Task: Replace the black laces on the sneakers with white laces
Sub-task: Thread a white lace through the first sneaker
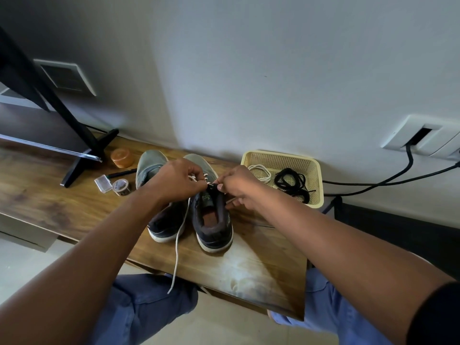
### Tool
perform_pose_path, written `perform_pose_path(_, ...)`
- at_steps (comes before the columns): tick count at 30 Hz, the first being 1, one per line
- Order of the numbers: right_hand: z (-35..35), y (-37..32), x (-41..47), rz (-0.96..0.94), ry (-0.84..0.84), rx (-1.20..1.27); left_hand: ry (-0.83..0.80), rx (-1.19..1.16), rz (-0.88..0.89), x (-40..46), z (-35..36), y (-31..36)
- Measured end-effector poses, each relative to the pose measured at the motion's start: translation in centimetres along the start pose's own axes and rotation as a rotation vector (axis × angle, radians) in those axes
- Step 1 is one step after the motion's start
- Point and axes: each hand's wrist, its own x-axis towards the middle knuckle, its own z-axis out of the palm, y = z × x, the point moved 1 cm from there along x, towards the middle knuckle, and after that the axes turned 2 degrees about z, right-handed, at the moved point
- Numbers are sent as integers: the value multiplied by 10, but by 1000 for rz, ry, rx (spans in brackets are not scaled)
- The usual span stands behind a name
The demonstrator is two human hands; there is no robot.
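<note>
A person seated at a dark-grained wooden table point(261, 270) works a white shoelace point(177, 247) through the eyelets of the right-hand shoe of a pair of grey-green sneakers with dark heels and white soles point(211, 220), which stand side by side, toes to the wall. The left hand point(174, 179) is curled over the shoe's tongue, fingertips pinching the lace near the top eyelets; the right hand point(239, 186) pinches the lace's other end just across the tongue, the two hands almost touching. From under the left hand, one free length of the white lace runs down between the shoes and hangs off the table's near edge. Just right of the right hand, a pale yellow perforated plastic basket point(316, 175) holds a coiled second white lace point(261, 171) and a tangle of black laces point(293, 181). Left of the shoes lie an orange round lidded jar point(121, 158), a roll of tape point(121, 186) and a small clear plastic box point(103, 184).
</note>
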Motion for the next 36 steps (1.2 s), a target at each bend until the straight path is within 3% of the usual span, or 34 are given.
perform_pose_path(14, 3, 3, 0, -7, 43, 16, -43, 280, 65, 11, 19, 6)
perform_pose_path(28, 2, 5, 0, 8, 68, 39, -92, 319, -8, 13, 25, 11)
perform_pose_path(36, 0, 6, 4, 0, 63, -5, -54, 216, -3, 9, 26, 13)
